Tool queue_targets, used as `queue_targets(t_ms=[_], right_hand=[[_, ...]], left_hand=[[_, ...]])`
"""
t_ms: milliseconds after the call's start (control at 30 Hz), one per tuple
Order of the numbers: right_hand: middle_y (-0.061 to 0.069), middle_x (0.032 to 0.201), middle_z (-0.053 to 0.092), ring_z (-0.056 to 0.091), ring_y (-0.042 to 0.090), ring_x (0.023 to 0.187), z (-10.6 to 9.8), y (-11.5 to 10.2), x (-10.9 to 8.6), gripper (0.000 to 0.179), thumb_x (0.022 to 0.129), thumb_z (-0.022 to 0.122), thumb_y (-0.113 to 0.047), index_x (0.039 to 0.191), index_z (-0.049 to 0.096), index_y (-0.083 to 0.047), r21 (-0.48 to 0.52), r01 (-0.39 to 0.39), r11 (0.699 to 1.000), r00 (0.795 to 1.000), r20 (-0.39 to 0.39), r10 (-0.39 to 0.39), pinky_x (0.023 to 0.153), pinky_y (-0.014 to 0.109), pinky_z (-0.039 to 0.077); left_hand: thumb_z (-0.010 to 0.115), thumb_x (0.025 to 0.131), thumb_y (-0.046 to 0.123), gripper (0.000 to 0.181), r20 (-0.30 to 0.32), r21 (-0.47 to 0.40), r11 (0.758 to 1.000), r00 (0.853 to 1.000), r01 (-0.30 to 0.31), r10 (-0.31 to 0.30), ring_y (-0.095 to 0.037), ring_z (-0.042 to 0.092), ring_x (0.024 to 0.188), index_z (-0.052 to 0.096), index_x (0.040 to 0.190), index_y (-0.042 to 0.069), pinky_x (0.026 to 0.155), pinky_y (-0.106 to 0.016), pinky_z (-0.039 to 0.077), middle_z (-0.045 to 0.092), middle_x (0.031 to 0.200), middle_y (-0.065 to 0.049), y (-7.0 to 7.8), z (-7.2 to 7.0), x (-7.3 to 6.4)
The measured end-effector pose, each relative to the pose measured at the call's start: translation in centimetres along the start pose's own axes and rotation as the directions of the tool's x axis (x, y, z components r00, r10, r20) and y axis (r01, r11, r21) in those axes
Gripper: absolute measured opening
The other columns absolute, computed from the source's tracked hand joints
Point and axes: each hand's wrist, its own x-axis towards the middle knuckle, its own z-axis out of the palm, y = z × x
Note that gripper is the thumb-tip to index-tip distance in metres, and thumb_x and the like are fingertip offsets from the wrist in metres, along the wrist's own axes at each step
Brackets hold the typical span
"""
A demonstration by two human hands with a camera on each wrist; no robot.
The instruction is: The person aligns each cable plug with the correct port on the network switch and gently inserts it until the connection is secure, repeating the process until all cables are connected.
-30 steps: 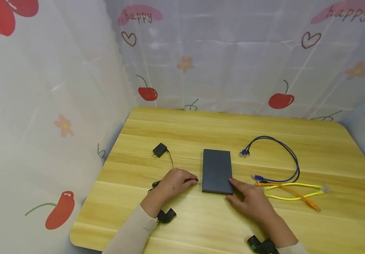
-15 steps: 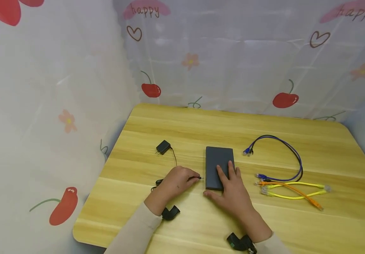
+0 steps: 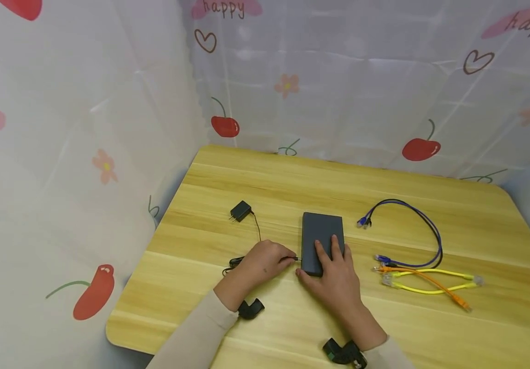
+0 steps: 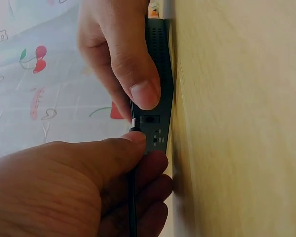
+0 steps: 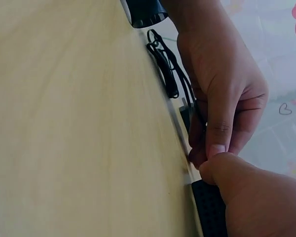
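Observation:
A flat dark box, which looks like a network switch, lies on the table with vent holes along its edge. My left hand pinches the slim barrel plug of a power cord between thumb and fingers. In the left wrist view the metal tip stands beside the round socket in the box's side, not in it. Spread over the box's top, the fingers of my right hand rest there, its thumb at the near left corner. The cord leads back to a black power adapter.
A bundled stretch of black cord lies behind the left hand. Blue and black network cables curve to the right of the box, with yellow cables and an orange cable nearer. Patterned curtains border the table.
My right hand has shifted from the box's right edge onto its top, thumb at the near left corner. The left hand has brought the plug closer to the box's left side.

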Motion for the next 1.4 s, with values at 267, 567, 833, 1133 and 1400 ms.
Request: queue_targets(t_ms=[267,567,833,1133,1400], right_hand=[[0.028,0.153,0.039,0.037,0.060,0.131,0.12,0.11,-0.13,0.084,0.074,0.078,-0.059,0.141,0.059,-0.011,0.077,0.000,0.997,0.998,-0.066,0.005,0.089,0.066,0.046],[0.026,0.153,0.040,0.038,0.064,0.130,-0.07,-0.05,-0.35,0.084,0.073,0.081,-0.056,0.140,0.060,-0.012,0.128,-0.024,0.991,0.997,-0.068,0.033,0.094,0.069,0.042],[0.026,0.153,0.040,0.040,0.062,0.129,0.08,-0.14,-0.41,0.084,0.073,0.080,-0.057,0.140,0.060,-0.012,0.132,-0.019,0.991,0.997,-0.076,0.029,0.090,0.068,0.046],[0.026,0.151,0.042,0.041,0.061,0.128,0.27,-0.21,-0.63,0.082,0.073,0.081,-0.055,0.139,0.061,-0.010,0.118,-0.006,0.993,0.995,-0.099,0.018,0.086,0.066,0.048],[0.026,0.152,0.041,0.041,0.058,0.130,0.34,-0.62,-0.53,0.081,0.074,0.080,-0.056,0.138,0.062,-0.010,0.117,0.003,0.993,0.995,-0.099,0.009,0.087,0.064,0.049]], left_hand=[[0.068,0.096,0.025,0.022,-0.005,-0.025,1.000,1.000,-0.006,0.006,-0.009,0.071,0.097,0.078,0.112,0.015,0.084,-0.025,0.055,0.076,0.105,0.005,0.05,-0.04,0.01],[0.068,0.095,0.027,0.020,-0.018,-0.020,0.999,0.999,-0.029,0.029,-0.005,0.071,0.095,0.079,0.109,0.018,0.080,-0.021,0.054,0.076,0.103,0.007,0.01,0.34,0.24],[0.069,0.095,0.026,0.020,-0.019,-0.024,0.999,0.999,-0.035,0.034,-0.005,0.071,0.093,0.080,0.108,0.018,0.078,-0.020,0.054,0.077,0.102,0.007,-0.09,0.53,0.22],[0.069,0.094,0.024,0.019,-0.014,-0.108,0.994,0.999,-0.034,0.032,-0.006,0.071,0.093,0.080,0.108,0.015,0.079,-0.020,0.054,0.077,0.102,0.004,0.09,0.58,0.24],[0.069,0.095,0.023,0.018,-0.021,-0.097,0.995,0.999,-0.027,0.025,-0.006,0.071,0.091,0.080,0.107,0.015,0.078,-0.019,0.054,0.077,0.100,0.004,0.10,0.63,0.22]])
